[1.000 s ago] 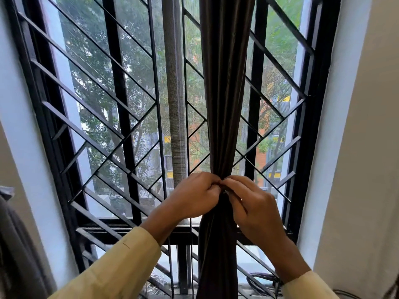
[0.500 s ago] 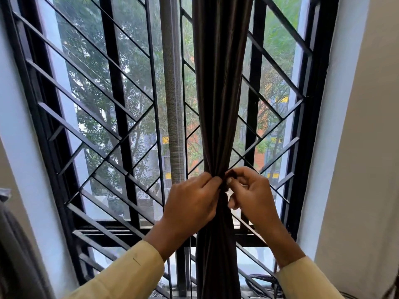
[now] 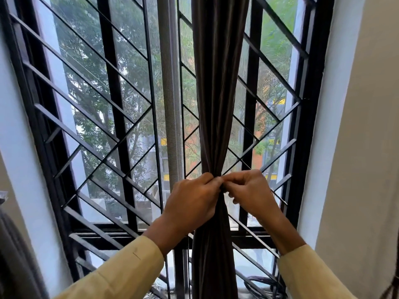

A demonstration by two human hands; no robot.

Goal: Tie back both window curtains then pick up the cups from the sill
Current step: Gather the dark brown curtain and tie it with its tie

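**A:** At the centre of the black barred window grille [image 3: 121, 134], where does the work item lie relative to the hands?

**B:** The dark brown gathered fabric curtain [image 3: 218, 83] hangs straight ahead, long axis vertical, cinched to a narrow waist between both hands. Neither hand is nearer; they meet at the same height on the waist.

**A:** State of the hands?

**B:** The left hand [image 3: 192, 201] is curled closed against the left side of the bunch, fingertips pinching at the waist. The right hand [image 3: 248, 190] is likewise closed, pinching at the same point. Whether they grip a tie or only fabric cannot be told.

**A:** Cups?

**B:** None in view; the sill is hidden.
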